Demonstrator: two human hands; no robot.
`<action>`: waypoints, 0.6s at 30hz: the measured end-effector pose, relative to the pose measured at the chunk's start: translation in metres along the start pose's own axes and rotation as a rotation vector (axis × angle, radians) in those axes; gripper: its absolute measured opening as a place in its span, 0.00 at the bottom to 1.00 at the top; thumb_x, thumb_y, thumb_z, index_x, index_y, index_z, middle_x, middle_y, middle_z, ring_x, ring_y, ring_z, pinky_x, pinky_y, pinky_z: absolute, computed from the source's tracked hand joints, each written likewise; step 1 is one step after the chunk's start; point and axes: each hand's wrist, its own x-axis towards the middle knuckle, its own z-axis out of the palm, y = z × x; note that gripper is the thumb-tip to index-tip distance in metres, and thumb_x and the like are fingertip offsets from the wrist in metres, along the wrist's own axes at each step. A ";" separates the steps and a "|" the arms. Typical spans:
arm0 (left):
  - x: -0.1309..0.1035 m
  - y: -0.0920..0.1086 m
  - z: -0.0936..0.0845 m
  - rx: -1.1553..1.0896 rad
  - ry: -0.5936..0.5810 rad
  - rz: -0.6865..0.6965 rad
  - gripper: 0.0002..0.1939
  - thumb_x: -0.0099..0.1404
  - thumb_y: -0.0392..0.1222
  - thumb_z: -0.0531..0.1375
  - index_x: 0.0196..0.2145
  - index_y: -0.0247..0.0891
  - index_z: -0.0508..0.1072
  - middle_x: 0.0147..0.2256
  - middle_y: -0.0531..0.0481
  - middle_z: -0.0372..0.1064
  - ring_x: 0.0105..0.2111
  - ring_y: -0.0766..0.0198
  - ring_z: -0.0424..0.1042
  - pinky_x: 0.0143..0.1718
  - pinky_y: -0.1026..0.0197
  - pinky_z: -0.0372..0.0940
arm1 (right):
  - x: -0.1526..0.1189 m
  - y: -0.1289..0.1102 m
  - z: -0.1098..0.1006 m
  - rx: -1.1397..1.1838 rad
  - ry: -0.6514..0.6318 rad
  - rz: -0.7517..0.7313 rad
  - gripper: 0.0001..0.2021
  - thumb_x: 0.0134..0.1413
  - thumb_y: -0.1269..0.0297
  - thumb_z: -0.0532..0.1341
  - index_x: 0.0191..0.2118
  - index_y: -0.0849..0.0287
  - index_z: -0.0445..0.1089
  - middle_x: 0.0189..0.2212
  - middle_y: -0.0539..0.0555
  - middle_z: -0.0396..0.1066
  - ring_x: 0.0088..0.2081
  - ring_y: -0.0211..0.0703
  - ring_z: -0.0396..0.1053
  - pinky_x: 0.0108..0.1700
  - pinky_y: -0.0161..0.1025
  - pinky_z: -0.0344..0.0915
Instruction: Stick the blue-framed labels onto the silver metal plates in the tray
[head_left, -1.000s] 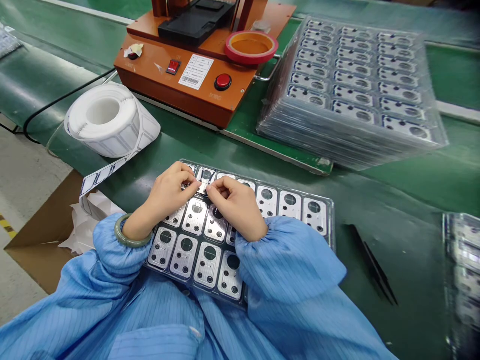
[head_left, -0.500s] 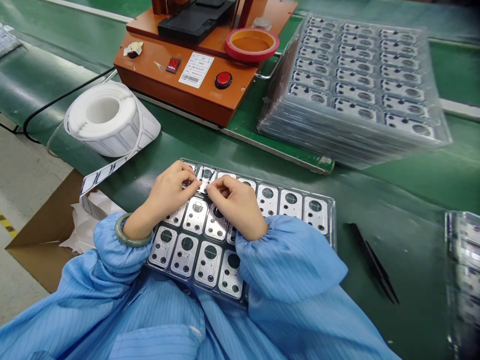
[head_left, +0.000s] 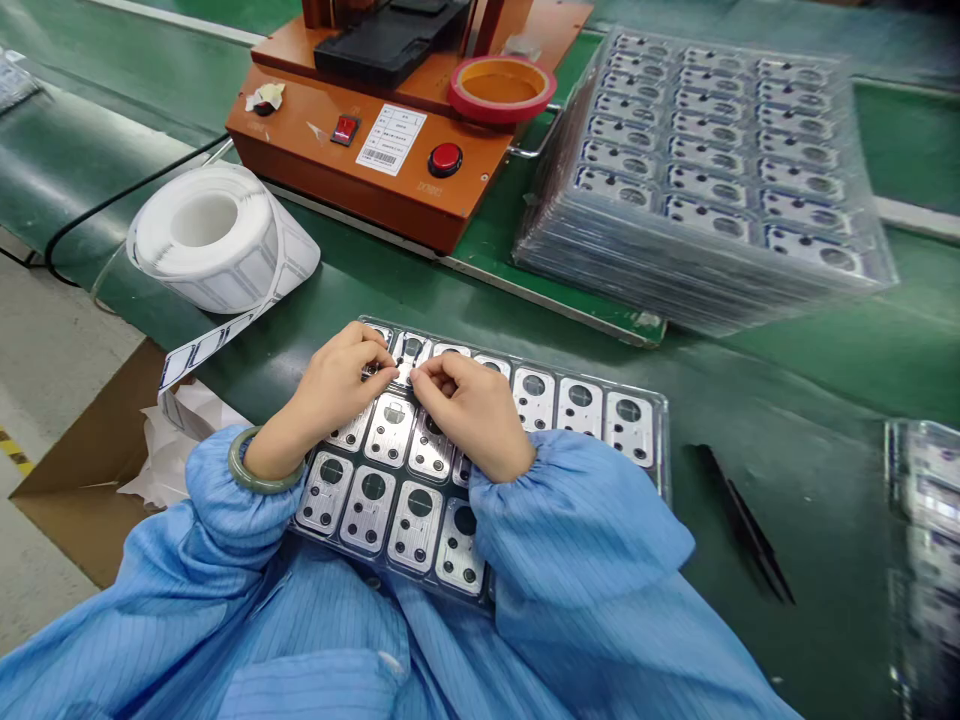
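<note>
My left hand [head_left: 350,375] is closed in a pinch over a silver metal plate [head_left: 412,350] in the far row of a clear plastic tray [head_left: 664,425]. My right hand [head_left: 466,405] pinches close beside it, fingertips low over the same plate. Between the two sets of fingertips lies what looks like a thin dark-edged sticker, largely covered by the fingers. Several silver plates, each with a large dark round opening and small holes, fill the tray. The tray rests on the green bench, its near edge against my blue smock; my right sleeve hides part of it.
A roll of stickers [head_left: 225,240] stands at the left, its loose strip hanging past the bench edge. Behind is an orange machine [head_left: 337,165] bearing a red tape ring [head_left: 502,110]. Stacked trays [head_left: 622,265] stand back right; black tweezers [head_left: 742,525] and another tray [head_left: 930,500] lie right.
Both hands keep nearly the same pinch over the same plate, with only a slight shift of the fingertips. The tray and the other things stay in place.
</note>
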 end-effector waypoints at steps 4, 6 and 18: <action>-0.001 -0.001 0.000 0.022 0.003 0.027 0.01 0.60 0.36 0.60 0.31 0.38 0.73 0.39 0.49 0.68 0.40 0.63 0.69 0.41 0.60 0.64 | -0.001 -0.001 -0.002 -0.042 -0.009 -0.038 0.07 0.54 0.66 0.58 0.27 0.58 0.70 0.22 0.49 0.68 0.27 0.38 0.65 0.30 0.35 0.56; -0.001 -0.001 0.001 0.023 0.004 0.031 0.01 0.60 0.36 0.60 0.31 0.38 0.73 0.39 0.49 0.67 0.40 0.63 0.69 0.41 0.60 0.64 | -0.002 0.000 -0.003 -0.072 -0.016 -0.045 0.07 0.55 0.66 0.58 0.28 0.58 0.71 0.23 0.49 0.68 0.27 0.38 0.65 0.30 0.35 0.56; -0.001 0.000 0.000 0.018 0.004 0.030 0.00 0.60 0.36 0.61 0.31 0.38 0.72 0.39 0.49 0.67 0.40 0.62 0.69 0.41 0.59 0.64 | 0.000 0.008 -0.005 -0.140 -0.057 -0.017 0.05 0.55 0.65 0.59 0.30 0.56 0.71 0.23 0.48 0.69 0.27 0.38 0.66 0.29 0.35 0.55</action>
